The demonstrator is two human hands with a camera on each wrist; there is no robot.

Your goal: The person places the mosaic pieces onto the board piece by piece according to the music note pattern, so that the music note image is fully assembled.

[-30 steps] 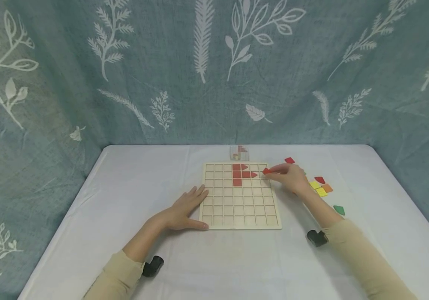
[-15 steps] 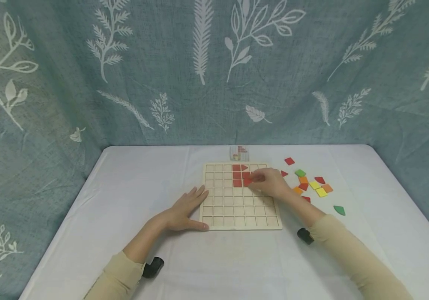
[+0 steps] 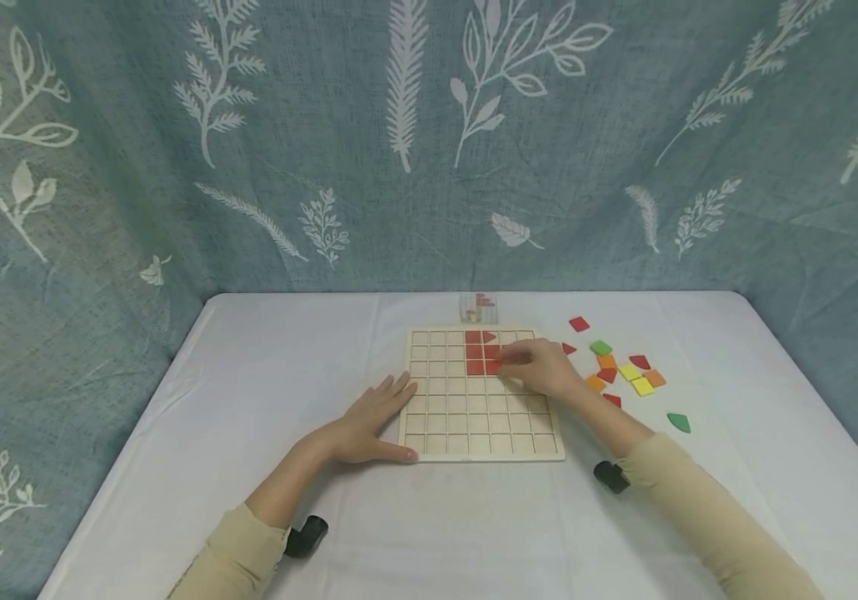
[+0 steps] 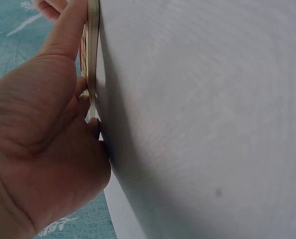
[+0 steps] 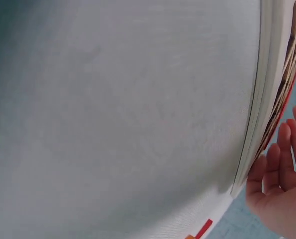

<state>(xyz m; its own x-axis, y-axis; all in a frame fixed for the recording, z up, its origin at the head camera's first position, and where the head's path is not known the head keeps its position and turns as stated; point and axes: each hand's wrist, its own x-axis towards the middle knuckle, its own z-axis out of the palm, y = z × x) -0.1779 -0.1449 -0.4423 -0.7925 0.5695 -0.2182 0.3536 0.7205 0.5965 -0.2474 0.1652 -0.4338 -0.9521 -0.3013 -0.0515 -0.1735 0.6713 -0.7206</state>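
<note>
A pale wooden grid board [image 3: 477, 405] lies flat on the table, with several red tiles [image 3: 474, 352] set in its upper cells. My left hand [image 3: 371, 422] is spread along the board's left side, fingertips on its edge and thumb at the near left corner. In the left wrist view that hand [image 4: 43, 124] lies against the board's side [image 4: 92, 50]. Over the upper right cells, my right hand [image 3: 541, 367] pinches a red tile [image 3: 495, 367] at its cell. The fingers hide part of this tile and the cells to its right.
Loose red, orange, yellow and green pieces [image 3: 642, 384] lie right of the board, with a dark green one [image 3: 679, 422] nearer. A small clear pattern card [image 3: 478, 307] stands behind the board. Patterned curtain [image 3: 429, 208] hangs behind the table.
The right hand has come left from beyond the board's right edge, bringing the red tile to a cell in the third row, and has stayed there. The left hand has not moved.
</note>
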